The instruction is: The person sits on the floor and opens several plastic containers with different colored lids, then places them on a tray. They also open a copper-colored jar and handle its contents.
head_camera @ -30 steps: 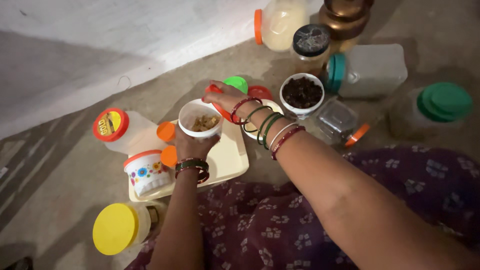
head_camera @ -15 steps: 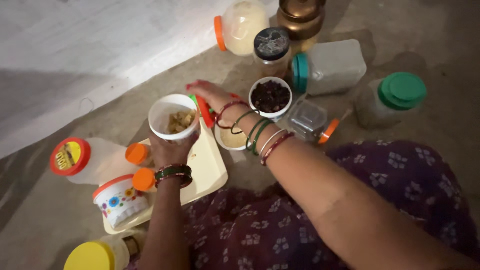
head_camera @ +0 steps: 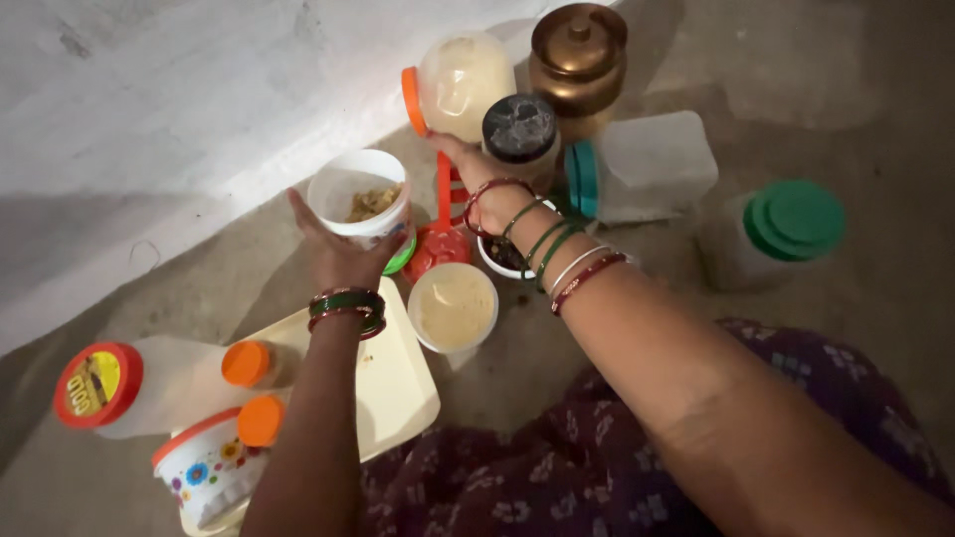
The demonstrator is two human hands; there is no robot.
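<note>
Left hand is up off the floor, fingers curled under and around a white round tub with brownish crumbly bits inside, thumb spread out to the side, a firm cupping grip from below. Right hand reaches across beyond it, fingers pinched on a red lid held on edge, upright, just right of the tub and not touching it. Bangles crowd that wrist. Directly below the red lid lies another red lid flat on the floor, with a green lid peeking out beneath the tub. Nearer the body from the right hand sits an open white tub of pale powder; under the right wrist, a bowl of dark contents, mostly hidden. Past the right fingertips stand an orange-lidded jar on its side, a dark-lidded jar and a copper-coloured pot. Below the left forearm lies a cream tray on the floor.
</note>
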